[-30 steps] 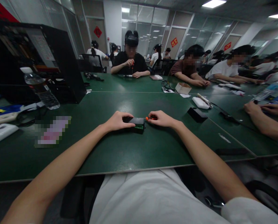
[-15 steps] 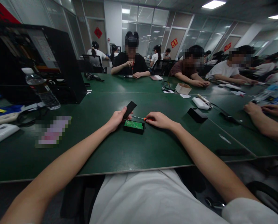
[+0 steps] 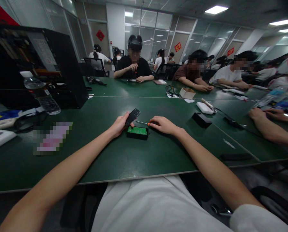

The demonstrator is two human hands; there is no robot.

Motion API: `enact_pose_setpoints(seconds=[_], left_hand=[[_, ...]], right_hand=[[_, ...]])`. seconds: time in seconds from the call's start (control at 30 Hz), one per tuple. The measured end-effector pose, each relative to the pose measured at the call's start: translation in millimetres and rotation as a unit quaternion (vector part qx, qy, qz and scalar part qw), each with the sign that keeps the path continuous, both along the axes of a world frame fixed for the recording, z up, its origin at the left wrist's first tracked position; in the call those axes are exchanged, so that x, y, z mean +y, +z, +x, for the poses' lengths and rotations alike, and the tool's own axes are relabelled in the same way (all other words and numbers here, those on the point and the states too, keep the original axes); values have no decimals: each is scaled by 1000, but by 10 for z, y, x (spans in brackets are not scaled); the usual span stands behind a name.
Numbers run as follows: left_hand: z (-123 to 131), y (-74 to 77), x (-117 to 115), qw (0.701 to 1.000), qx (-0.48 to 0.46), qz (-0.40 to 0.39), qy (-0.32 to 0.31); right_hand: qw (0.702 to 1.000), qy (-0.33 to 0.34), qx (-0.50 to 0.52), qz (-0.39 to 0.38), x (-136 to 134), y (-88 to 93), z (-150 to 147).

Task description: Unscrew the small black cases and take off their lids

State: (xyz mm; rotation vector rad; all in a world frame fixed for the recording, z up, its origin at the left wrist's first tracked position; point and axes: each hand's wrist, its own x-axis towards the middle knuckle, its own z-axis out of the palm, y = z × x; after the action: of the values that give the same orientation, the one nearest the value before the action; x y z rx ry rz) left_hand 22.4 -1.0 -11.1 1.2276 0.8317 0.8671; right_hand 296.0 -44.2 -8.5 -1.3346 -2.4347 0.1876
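Observation:
My left hand (image 3: 121, 124) is closed around one end of a flat black cover (image 3: 133, 116), tilted above the table with small marks on its visible face. Just below it lies an open black case (image 3: 137, 136) with a green circuit board (image 3: 137, 130) inside. My right hand (image 3: 163, 125) rests on the table to the right of the case, its fingers around the orange handle of a screwdriver (image 3: 143, 122). The thin metal shaft points left, toward my left hand, behind the case.
A black computer tower (image 3: 69, 71) and a plastic bottle (image 3: 41, 93) stand at left. To the right are a black box (image 3: 202, 120), a white device (image 3: 205, 108) and a small carton (image 3: 187, 93). A co-worker's hands (image 3: 257, 117) rest at far right; other people sit across the table.
The cover has turned in my left hand, so a face with small marks now shows. My right hand keeps its hold on the screwdriver. The whole view has shifted slightly.

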Motion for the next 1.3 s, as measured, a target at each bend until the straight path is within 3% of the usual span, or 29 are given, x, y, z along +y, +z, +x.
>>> enact_pose_setpoints(seconds=[0.3, 0.43, 0.57, 0.73, 0.97, 1.07, 1.17, 1.23, 1.3], left_hand=[[-2, -19, 6, 999, -33, 4, -20], [11, -10, -16, 999, -41, 2, -24], [18, -14, 1, 999, -52, -1, -16], [27, -21, 18, 998, -63, -4, -7], [26, 0, -1, 998, -62, -7, 2], [24, 6, -5, 998, -56, -3, 12], [32, 18, -25, 999, -47, -1, 12], [39, 31, -54, 999, -45, 1, 3], [46, 43, -91, 999, -45, 6, -12]], right_hand=[[1000, -13, 14, 22, 24, -55, 30], [997, -13, 36, 66, -17, -19, 6], [992, 11, 65, 107, -163, 82, -208], [991, 67, 60, 94, -424, 93, -654], [998, 11, 27, 64, -633, 85, -900], [999, -3, 9, 42, -769, 193, -795], [998, -40, 33, 40, -953, 347, -483], [993, -104, 40, 44, -1093, 456, -125], [975, -212, 16, 61, -1244, 541, 350]])
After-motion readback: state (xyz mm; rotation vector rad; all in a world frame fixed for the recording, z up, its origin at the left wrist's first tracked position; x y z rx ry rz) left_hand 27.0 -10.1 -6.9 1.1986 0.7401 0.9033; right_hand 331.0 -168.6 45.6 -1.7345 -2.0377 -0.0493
